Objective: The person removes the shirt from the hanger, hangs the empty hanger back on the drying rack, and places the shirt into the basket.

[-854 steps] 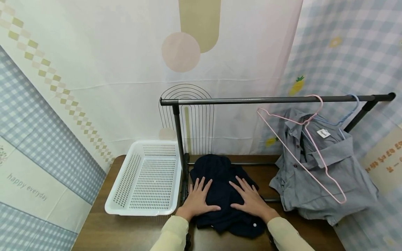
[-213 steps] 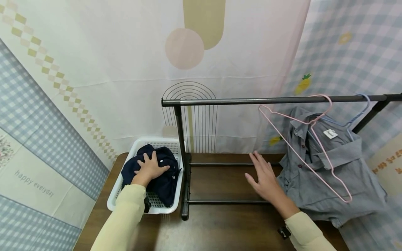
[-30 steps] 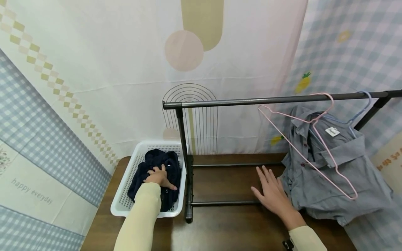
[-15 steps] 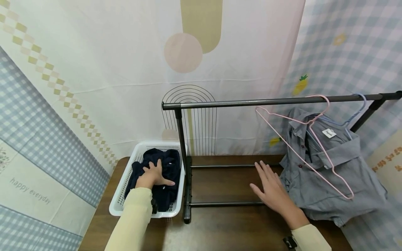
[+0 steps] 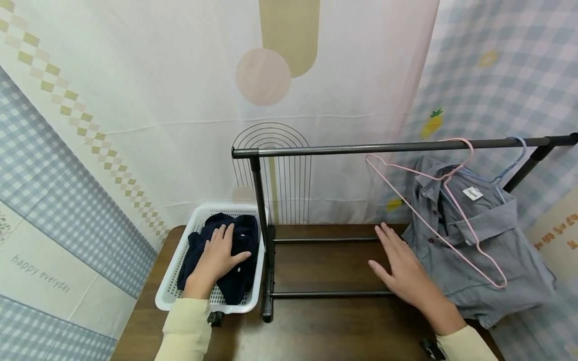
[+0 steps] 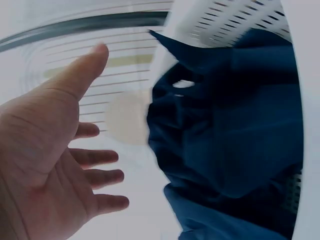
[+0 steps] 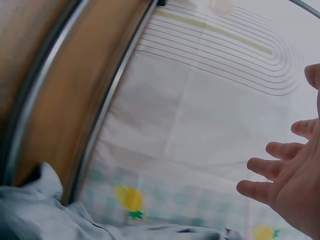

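Head cam: L hand [image 5: 217, 258] over basket [image 5: 171, 286], R hand [image 5: 403, 269] right of it, fingers extended, empty; keep navy garment [image 5: 246, 250] fully w/in

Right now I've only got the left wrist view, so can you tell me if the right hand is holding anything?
Observer: It holds nothing; the head view shows the right hand empty, close to the gray button-up shirt.

Operator: Okay, what's hanging on the black clothes rack?

Observer: A pink hanger with no garment on it, and a blue hanger carrying that gray shirt.

Operator: And what is the white perforated basket standing on?

Observer: It stands on a brown wooden table.
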`<state>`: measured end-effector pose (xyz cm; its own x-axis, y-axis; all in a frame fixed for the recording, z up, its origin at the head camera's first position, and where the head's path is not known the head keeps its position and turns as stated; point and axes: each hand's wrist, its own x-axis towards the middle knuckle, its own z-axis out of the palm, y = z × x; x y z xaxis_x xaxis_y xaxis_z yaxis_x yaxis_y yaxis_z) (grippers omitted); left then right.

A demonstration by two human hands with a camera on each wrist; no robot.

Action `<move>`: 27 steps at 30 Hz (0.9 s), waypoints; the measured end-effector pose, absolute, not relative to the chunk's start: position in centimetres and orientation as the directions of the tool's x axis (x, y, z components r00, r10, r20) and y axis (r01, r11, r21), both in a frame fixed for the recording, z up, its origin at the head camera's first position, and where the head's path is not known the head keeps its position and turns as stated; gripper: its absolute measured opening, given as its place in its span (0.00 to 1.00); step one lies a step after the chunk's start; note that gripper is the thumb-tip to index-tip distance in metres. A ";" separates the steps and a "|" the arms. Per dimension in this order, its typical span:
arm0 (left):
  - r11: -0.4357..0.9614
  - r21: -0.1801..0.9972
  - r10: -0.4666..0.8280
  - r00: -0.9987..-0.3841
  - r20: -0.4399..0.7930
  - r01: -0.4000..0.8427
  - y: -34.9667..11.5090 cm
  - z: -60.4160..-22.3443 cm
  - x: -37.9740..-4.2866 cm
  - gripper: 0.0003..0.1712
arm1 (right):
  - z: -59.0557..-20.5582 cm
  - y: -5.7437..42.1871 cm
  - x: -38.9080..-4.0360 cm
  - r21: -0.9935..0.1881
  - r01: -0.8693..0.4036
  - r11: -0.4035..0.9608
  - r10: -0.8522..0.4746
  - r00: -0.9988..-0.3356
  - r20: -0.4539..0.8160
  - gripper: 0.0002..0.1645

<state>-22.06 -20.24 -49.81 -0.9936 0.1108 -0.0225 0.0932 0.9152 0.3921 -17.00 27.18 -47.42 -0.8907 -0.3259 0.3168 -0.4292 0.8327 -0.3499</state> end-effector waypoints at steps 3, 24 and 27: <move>0.915 0.379 0.128 -0.990 0.055 0.139 -20.0 -48.8 -21.2 0.53 | -45.9 27.4 -16.5 -0.322 -0.459 0.828 -0.342 -0.868 0.359 0.54; 0.873 0.234 0.309 -0.856 0.414 0.428 -16.5 -43.7 -16.7 0.47 | -38.8 31.3 -12.7 -0.317 -0.521 0.792 -0.309 -0.791 0.528 0.54; 0.859 0.215 0.337 -0.830 0.445 0.464 -15.9 -43.3 -16.4 0.47 | -38.0 32.2 -12.3 -0.330 -0.490 0.807 -0.282 -0.810 0.514 0.53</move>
